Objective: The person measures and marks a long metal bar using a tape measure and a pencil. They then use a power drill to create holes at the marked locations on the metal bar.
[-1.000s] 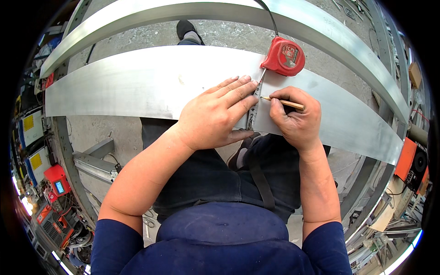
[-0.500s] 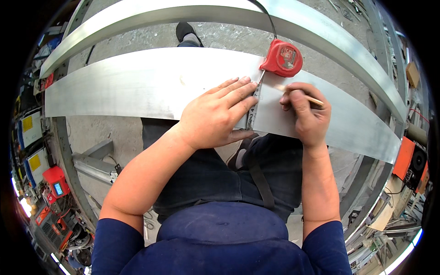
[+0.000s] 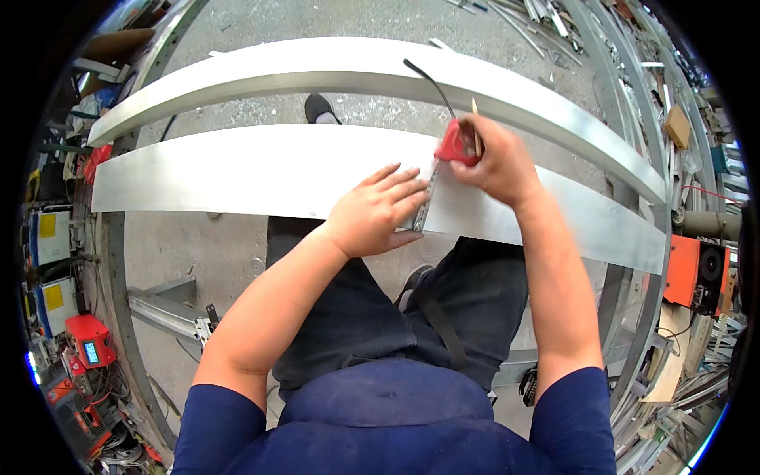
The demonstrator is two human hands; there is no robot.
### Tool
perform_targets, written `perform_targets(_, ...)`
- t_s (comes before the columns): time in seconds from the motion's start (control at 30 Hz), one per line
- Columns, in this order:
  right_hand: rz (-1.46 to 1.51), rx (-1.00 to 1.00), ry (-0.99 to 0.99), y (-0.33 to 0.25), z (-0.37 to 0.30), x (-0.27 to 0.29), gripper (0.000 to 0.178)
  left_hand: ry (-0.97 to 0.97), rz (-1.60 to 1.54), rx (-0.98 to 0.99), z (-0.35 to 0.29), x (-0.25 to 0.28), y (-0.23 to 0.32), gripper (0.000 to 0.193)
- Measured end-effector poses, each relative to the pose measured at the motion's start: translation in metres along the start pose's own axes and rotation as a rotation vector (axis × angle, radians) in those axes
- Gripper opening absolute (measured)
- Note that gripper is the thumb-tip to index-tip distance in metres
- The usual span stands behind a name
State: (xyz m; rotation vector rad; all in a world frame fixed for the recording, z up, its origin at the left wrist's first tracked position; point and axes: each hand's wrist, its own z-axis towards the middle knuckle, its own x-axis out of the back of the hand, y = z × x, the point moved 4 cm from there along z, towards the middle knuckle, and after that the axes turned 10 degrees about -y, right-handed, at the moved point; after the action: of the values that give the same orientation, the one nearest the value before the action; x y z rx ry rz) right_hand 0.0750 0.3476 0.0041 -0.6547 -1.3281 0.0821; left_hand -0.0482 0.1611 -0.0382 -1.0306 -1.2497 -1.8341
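A wide, pale metal sheet (image 3: 214,170) spans from left to right in front of my legs. My left hand (image 3: 378,207) lies flat on it with the fingers stretched, its fingertips beside the tape blade (image 3: 425,202), which runs across the sheet's width. The red tape measure (image 3: 453,144), with a black wrist strap, sits at the far end of the blade. My right hand (image 3: 496,162) is wrapped round its case. A thin wooden pencil (image 3: 475,107) also sticks up from the right hand's fingers.
A long metal box beam (image 3: 317,79) lies beyond the sheet. Both rest across steel side rails (image 3: 115,277). On the left stands a red device with a small screen (image 3: 90,342); on the right, an orange machine (image 3: 687,269). Metal offcuts (image 3: 530,32) litter the far floor.
My right hand has moved up and away from the sheet's surface onto the tape measure, with the pencil now pointing upward. My left hand stays flat beside the blade. The view has shifted.
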Motion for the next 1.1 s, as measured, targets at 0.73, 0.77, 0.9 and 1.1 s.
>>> perform_targets(0.73,1.173,-0.150,-0.282,-0.187,-0.128,-0.076,0.047,0.378,-0.707,0.875,-0.265,0.096,0.101,0.038)
perform_targets(0.77,1.173,-0.160,-0.262,-0.177,-0.127,-0.072,0.043,0.359,-0.784,1.018,-0.296,0.090,0.092,0.032)
perform_targets(0.9,1.163,-0.214,-0.172,-0.130,-0.129,-0.062,0.032,0.297,-0.657,1.454,-0.424,0.022,0.072,0.037)
perform_targets(1.1,1.059,-0.327,-0.085,-0.106,-0.157,-0.067,0.032,0.183,-0.359,1.489,-0.481,-0.037,0.090,0.034)
